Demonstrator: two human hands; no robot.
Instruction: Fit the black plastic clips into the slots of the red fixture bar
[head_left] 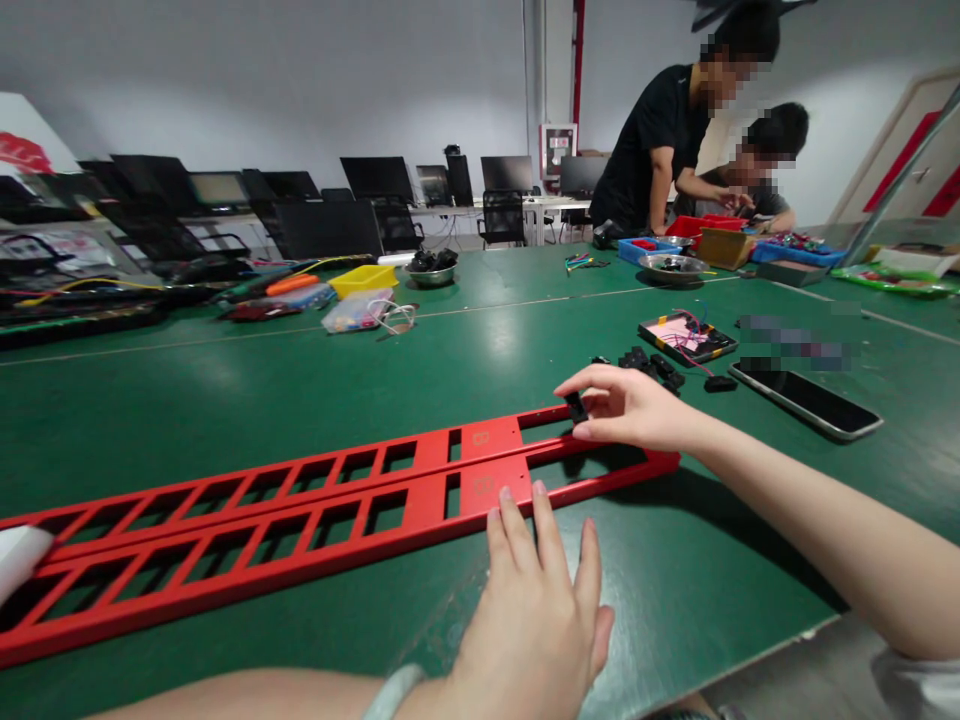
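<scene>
Two long red slotted frames [435, 505] lie side by side on the green table [300, 380], each with a row of cut-outs. My left hand [525, 600] is spread flat, its fingertips resting on the near frame beside a gold letter marking. Between thumb and fingers, my right hand [630, 408] pinches a small black plastic part [576, 407] over the right end of the frames. Several similar black parts [651, 368] are piled just behind my right hand. What the held part is exactly, I cannot make out.
A phone [806, 400] and a black tray with wires [686, 335] lie to the right. Farther back are a yellow bin [364, 280], metal bowls [433, 275] and bundled cables. Two people [660, 150] work at the far right. A white object [26, 560] covers the frames' left end.
</scene>
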